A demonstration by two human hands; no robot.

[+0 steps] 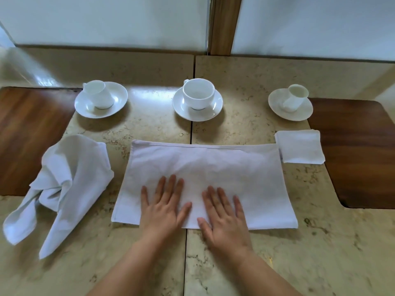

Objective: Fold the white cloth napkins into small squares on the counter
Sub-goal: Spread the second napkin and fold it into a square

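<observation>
On the marble tabletop (256, 129), my left hand (164, 208) and right hand (224, 218) press flat, fingers straight, on the half-folded napkin (213, 165).

Matt cloth napkin (213, 167), glossy stone counter (149, 124)

Both forearms cut off at 6 o'clock frame edge. Left hand (163, 207) and right hand (224, 218) cover part of flat napkin (213, 167). Crumpled napkin (64, 182) at 9 o'clock: inner layers hidden. Folded square (300, 147) at 3 o'clock: layer count unreadable. Wood panels clipped both sides.
</observation>
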